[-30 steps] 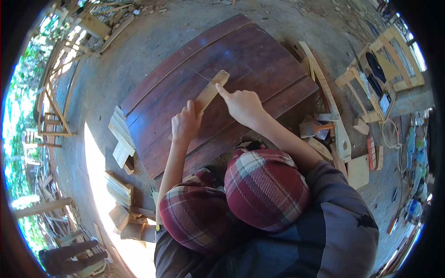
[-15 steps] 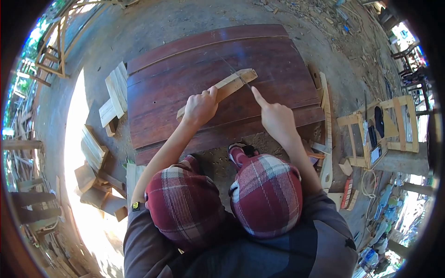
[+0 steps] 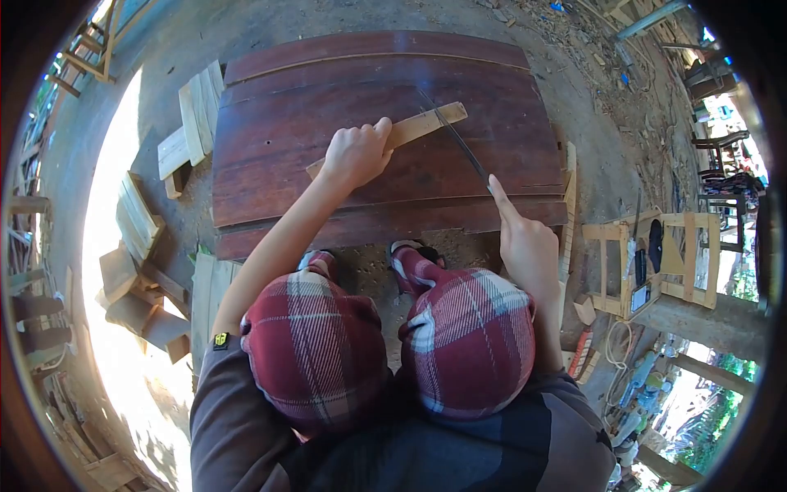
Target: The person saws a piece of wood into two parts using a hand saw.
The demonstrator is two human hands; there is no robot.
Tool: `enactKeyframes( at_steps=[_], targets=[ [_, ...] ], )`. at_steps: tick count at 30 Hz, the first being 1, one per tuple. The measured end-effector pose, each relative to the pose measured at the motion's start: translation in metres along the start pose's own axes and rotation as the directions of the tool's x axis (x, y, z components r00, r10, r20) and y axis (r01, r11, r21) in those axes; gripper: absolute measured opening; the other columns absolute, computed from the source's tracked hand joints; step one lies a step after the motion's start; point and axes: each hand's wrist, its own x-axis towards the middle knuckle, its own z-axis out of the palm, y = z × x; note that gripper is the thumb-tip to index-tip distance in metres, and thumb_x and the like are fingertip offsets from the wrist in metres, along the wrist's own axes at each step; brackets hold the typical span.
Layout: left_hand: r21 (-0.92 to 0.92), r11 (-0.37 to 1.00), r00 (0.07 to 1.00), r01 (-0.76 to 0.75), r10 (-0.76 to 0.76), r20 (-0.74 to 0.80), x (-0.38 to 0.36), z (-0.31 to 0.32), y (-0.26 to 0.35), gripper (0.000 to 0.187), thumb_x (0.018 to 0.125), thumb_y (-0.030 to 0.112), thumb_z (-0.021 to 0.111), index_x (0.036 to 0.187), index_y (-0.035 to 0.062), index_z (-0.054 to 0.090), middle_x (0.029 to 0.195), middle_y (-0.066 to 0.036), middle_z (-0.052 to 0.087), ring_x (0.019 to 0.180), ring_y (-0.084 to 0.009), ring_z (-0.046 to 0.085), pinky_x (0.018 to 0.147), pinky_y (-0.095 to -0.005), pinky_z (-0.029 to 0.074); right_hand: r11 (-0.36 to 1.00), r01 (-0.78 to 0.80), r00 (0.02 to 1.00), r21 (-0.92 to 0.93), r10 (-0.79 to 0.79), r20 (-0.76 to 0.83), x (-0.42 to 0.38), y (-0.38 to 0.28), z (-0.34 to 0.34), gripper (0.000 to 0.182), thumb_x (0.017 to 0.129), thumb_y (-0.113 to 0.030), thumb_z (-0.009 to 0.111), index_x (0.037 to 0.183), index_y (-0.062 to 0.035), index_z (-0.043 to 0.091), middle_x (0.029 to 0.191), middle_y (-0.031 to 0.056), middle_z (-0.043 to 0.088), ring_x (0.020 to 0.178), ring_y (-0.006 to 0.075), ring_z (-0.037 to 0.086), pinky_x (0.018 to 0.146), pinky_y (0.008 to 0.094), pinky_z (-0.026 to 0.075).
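Observation:
On the dark red-brown wooden tabletop (image 3: 328,176) lies a pale wood strip (image 3: 422,125), angled up to the right. My left hand (image 3: 355,156) is closed over its middle and presses it against the surface. In my right hand (image 3: 529,238) is a saw (image 3: 469,152), its long thin dark blade seen nearly edge-on. The blade crosses the strip near the far right end. My right index finger points forward along the saw, while the other fingers are curled; the handle is hidden inside the hand. How deep the blade sits in the wood cannot be seen.
Boards (image 3: 199,115) and wood blocks (image 3: 146,316) lie on the ground at the left. To the right stands a light wooden frame (image 3: 693,254) with tools on it, near a coiled cord (image 3: 620,344). My knees (image 3: 316,344) are close to the table's near edge.
My right hand has drawn back toward me and to the right with the saw, so more blade shows on the near side of the strip. My left hand still holds the strip.

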Motion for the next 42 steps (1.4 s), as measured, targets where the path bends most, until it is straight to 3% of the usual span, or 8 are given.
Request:
enactKeyframes(
  at_steps=[8, 12, 15, 18, 23, 30, 39, 42],
  targets=[
    [0.012, 0.997, 0.997, -0.080, 0.080, -0.018, -0.005, 0.006, -0.004, 0.038, 0.085, 0.035, 0.064, 0.102, 0.0063, 0.047, 0.069, -0.014, 0.064, 0.064, -0.0367, 0.065, 0.056, -0.0465, 0.052, 0.998, 0.015, 0.993, 0.058, -0.008, -0.117, 0.065, -0.011, 0.056, 0.063, 0.085, -0.010, 0.052, 0.145, -0.0241, 0.040, 0.054, 0.0115, 0.059, 0.049, 0.0284, 0.061, 0.049, 0.0418, 0.050],
    [0.036, 0.999, 0.998, 0.015, -0.017, 0.066, 0.001, -0.004, -0.001, 0.041, 0.084, 0.037, 0.066, 0.104, 0.0071, 0.048, 0.072, -0.016, 0.066, 0.068, -0.0372, 0.066, 0.059, -0.0463, 0.052, 0.994, 0.012, 0.991, 0.106, 0.002, -0.131, 0.098, -0.016, 0.065, 0.067, 0.083, -0.009, 0.053, 0.146, -0.0263, 0.038, 0.056, 0.0122, 0.060, 0.051, 0.0293, 0.063, 0.051, 0.0415, 0.051],
    [0.045, 0.997, 0.991, 0.061, -0.066, 0.120, 0.009, -0.010, -0.003, 0.042, 0.082, 0.040, 0.067, 0.103, 0.0078, 0.049, 0.075, -0.018, 0.067, 0.071, -0.0376, 0.067, 0.062, -0.0466, 0.053, 0.996, 0.014, 0.991, 0.093, -0.002, -0.133, 0.097, -0.018, 0.064, 0.056, 0.092, -0.016, 0.051, 0.145, -0.0265, 0.038, 0.053, 0.0127, 0.058, 0.049, 0.0307, 0.061, 0.049, 0.0426, 0.050],
    [0.029, 0.998, 0.989, 0.051, -0.054, 0.137, 0.011, -0.012, -0.007, 0.042, 0.081, 0.041, 0.068, 0.103, 0.0079, 0.051, 0.076, -0.019, 0.067, 0.072, -0.0380, 0.067, 0.063, -0.0470, 0.053, 0.999, 0.016, 0.998, 0.049, -0.012, -0.067, 0.084, -0.020, 0.051, 0.069, 0.082, -0.008, 0.054, 0.146, -0.0233, 0.037, 0.057, 0.0114, 0.061, 0.052, 0.0281, 0.064, 0.050, 0.0404, 0.052],
    [0.078, 0.997, 0.995, 0.002, -0.010, 0.100, 0.002, -0.012, 0.003, 0.040, 0.080, 0.038, 0.069, 0.097, 0.0066, 0.052, 0.072, -0.016, 0.067, 0.069, -0.0352, 0.067, 0.060, -0.0447, 0.053, 0.999, -0.037, 0.999, 0.040, 0.038, -0.034, 0.068, -0.028, 0.046, 0.070, 0.081, -0.008, 0.054, 0.147, -0.0208, 0.036, 0.058, 0.0114, 0.062, 0.052, 0.0280, 0.064, 0.049, 0.0412, 0.052],
    [0.034, 0.994, 0.982, 0.107, -0.111, 0.155, 0.009, -0.014, 0.001, 0.043, 0.080, 0.042, 0.067, 0.102, 0.0078, 0.054, 0.082, -0.019, 0.068, 0.078, -0.0387, 0.066, 0.069, -0.0488, 0.053, 0.990, -0.089, 0.992, 0.113, 0.098, -0.080, 0.061, -0.032, 0.063, 0.076, 0.078, -0.007, 0.056, 0.149, -0.0185, 0.031, 0.057, 0.0111, 0.061, 0.050, 0.0281, 0.063, 0.048, 0.0413, 0.051],
    [-0.041, 0.989, 0.984, 0.139, -0.133, 0.114, 0.015, -0.016, -0.010, 0.040, 0.075, 0.042, 0.072, 0.093, 0.0084, 0.059, 0.082, -0.017, 0.068, 0.080, -0.0376, 0.066, 0.070, -0.0468, 0.053, 0.991, -0.027, 0.996, 0.134, 0.039, -0.082, 0.017, -0.006, 0.069, 0.079, 0.079, -0.006, 0.055, 0.151, -0.0185, 0.025, 0.053, 0.0083, 0.057, 0.043, 0.0256, 0.058, 0.042, 0.0398, 0.047],
    [-0.053, 0.989, 0.983, 0.140, -0.132, 0.125, 0.015, -0.020, -0.010, 0.041, 0.074, 0.043, 0.072, 0.094, 0.0092, 0.061, 0.083, -0.017, 0.069, 0.080, -0.0375, 0.066, 0.071, -0.0471, 0.052, 0.982, -0.047, 0.999, 0.182, 0.050, -0.012, -0.014, 0.001, 0.066, 0.081, 0.079, -0.006, 0.055, 0.152, -0.0174, 0.022, 0.053, 0.0091, 0.056, 0.042, 0.0257, 0.057, 0.042, 0.0397, 0.046]
  ],
)
